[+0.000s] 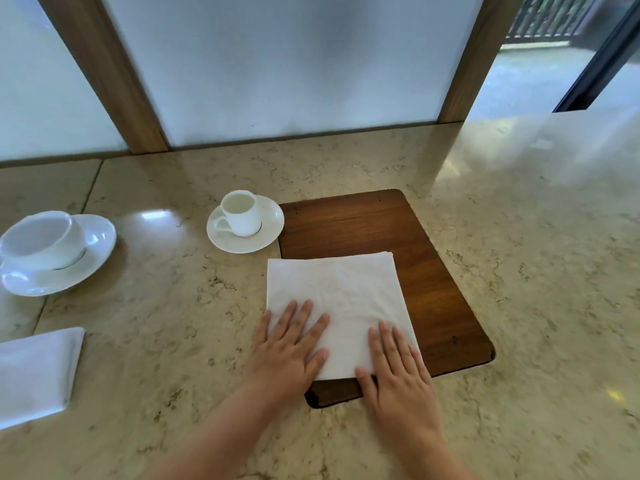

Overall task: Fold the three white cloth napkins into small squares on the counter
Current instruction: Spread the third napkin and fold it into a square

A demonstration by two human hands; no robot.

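White cloth napkin (337,299), folded to a square with stacked edges showing at its far right corner, lying on a dark wooden board (415,258), near edge hanging slightly past the board's front left. Left hand (291,351) flat on the napkin's near left corner, fingers straight and spread, pressing down, palm partly over the marble desk (173,306). Right hand (398,372) flat on the near right corner, fingers straight and close together, thumb at the napkin's near edge, palm over the board's front rim. Neither grip pinching anything; both open and pressing. Second white napkin (34,372), folded, on the desk at the far left, well apart from the board. Small white cup (240,213) upright on a saucer (263,233), the saucer just touching the board's far left corner. Larger white cup (41,237) on its own saucer (93,251) further left. Frosted panels with wooden posts (107,74) behind the desk.
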